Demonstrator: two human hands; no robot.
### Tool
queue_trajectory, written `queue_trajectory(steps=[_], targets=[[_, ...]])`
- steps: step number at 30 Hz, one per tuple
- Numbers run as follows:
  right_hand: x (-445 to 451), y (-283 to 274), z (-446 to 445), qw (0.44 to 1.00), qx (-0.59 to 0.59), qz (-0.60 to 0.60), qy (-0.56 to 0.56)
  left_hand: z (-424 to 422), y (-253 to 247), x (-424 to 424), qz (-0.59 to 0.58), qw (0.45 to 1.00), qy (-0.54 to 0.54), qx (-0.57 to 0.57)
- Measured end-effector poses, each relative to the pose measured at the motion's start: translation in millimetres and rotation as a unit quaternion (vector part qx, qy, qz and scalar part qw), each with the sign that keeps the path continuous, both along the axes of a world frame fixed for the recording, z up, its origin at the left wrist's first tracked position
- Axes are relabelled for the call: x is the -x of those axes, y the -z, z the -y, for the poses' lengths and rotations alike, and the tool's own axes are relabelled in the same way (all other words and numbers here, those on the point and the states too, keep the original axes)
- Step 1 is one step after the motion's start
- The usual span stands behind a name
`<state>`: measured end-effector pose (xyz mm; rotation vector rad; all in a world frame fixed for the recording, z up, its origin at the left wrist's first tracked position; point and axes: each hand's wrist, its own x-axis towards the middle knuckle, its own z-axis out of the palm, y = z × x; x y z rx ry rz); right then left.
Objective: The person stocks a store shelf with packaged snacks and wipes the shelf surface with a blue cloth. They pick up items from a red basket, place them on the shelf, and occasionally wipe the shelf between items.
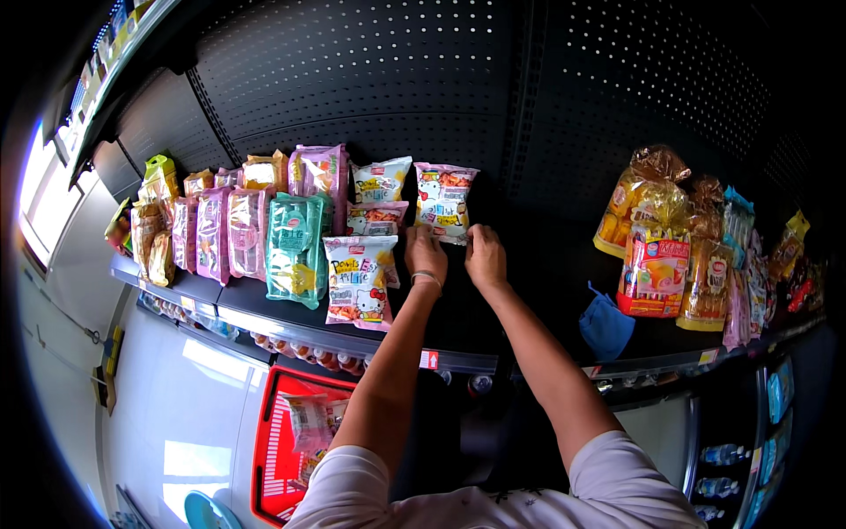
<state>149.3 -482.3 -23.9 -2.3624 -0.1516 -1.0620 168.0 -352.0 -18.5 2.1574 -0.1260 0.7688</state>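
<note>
Between my two hands a snack bag (444, 202) with a cartoon cat and printed writing stands upside down on the black shelf (529, 317). My left hand (425, 254) grips its lower left corner, and my right hand (486, 256) is at the lower right corner. Just left of it, similar snack bags are lined up: a white-topped bag (381, 180) at the back, a pink one (375, 218) in the middle and another bag (360, 281) in front. A green package of rolled cakes (295, 248) stands farther left.
Several packaged breads (246, 228) fill the shelf's left side. To the right are a bread box (654, 271), bagged breads (707, 284) and a blue cloth (605, 324). Below, a red shopping basket (261, 456) holds snack bags (309, 423). A price rail (390, 357) edges the shelf.
</note>
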Motion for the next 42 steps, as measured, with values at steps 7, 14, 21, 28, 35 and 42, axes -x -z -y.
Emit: queue_trajectory(steps=[7,14,21,28,35,42], targets=[[-2,6,17,0.999,-0.018,0.009,-0.024,-17,-51,128,0.076,0.970,0.231,0.025],[8,5,8,0.998,-0.051,-0.013,-0.027,-116,-30,200,0.031,0.990,0.088,-0.108],[37,-2,12,0.998,-0.045,-0.045,-0.021,-146,-27,222,0.045,0.985,0.132,-0.102],[69,-43,-24,0.988,-0.102,0.002,-0.117,-179,3,280,0.048,0.995,0.050,-0.073],[103,-50,-106,0.939,-0.121,-0.047,-0.318,-180,-1,222,-0.017,0.990,-0.013,-0.140],[114,-40,-100,0.948,-0.060,-0.058,-0.307,-181,9,233,0.017,0.992,0.041,-0.118]])
